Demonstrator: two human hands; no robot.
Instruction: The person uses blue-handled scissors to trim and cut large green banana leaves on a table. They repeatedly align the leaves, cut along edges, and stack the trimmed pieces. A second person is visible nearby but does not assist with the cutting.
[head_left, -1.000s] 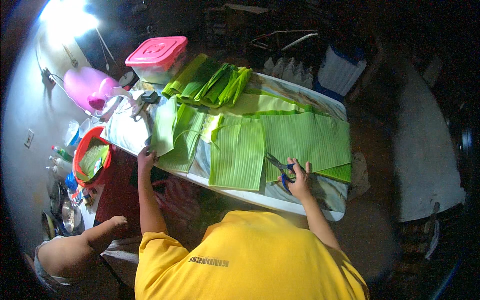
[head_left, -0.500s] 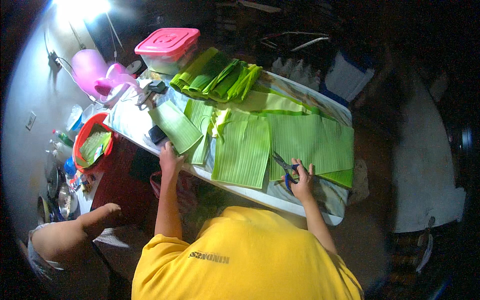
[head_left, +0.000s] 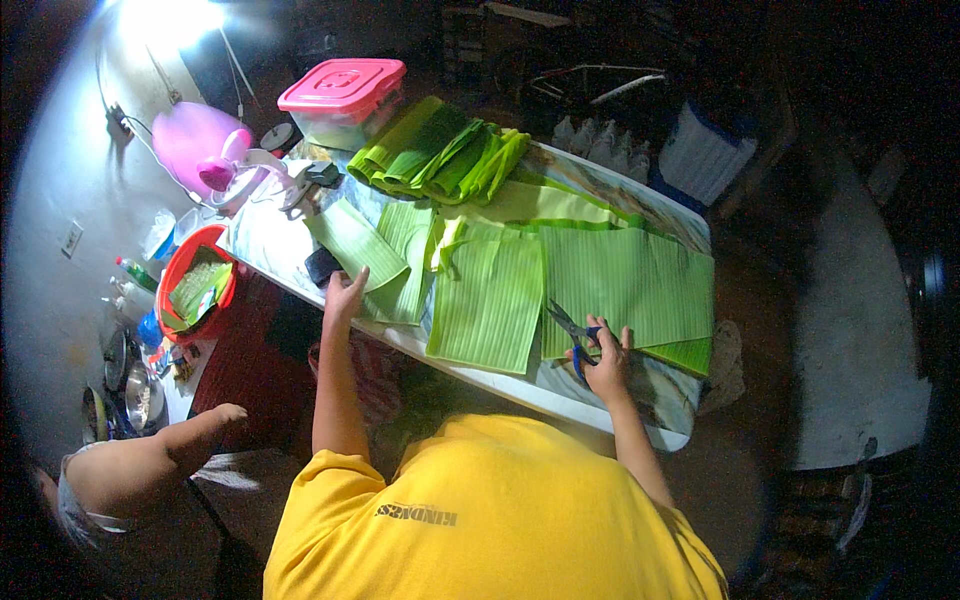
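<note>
My right hand [head_left: 607, 370] grips a pair of scissors [head_left: 572, 325] with blue handles. Their dark blades lie parted over the near edge of a wide green banana leaf piece [head_left: 630, 285]. To the left is another rectangular leaf piece [head_left: 485, 300]. My left hand [head_left: 345, 297] is at the table's near-left edge, thumb and finger apart. Its thumb lies on the lower end of a narrow pale leaf strip [head_left: 360, 240], and its finger reaches a small black object [head_left: 322, 267], whose kind I cannot make out. A pile of folded leaves [head_left: 430, 150] rests at the far side.
The white-rimmed table [head_left: 540, 400] slants down to the right. At its far left stand a pink-lidded container [head_left: 342, 90] and a pink fan [head_left: 205, 150]. A red basin [head_left: 228, 290] with leaf pieces sits left of it. Another person's bare limb [head_left: 160, 455] shows at lower left.
My left hand has moved slightly up and forward, its thumb now over the leaf strip's end. The right hand and scissors stay about where they were. The whole view has shifted a little.
</note>
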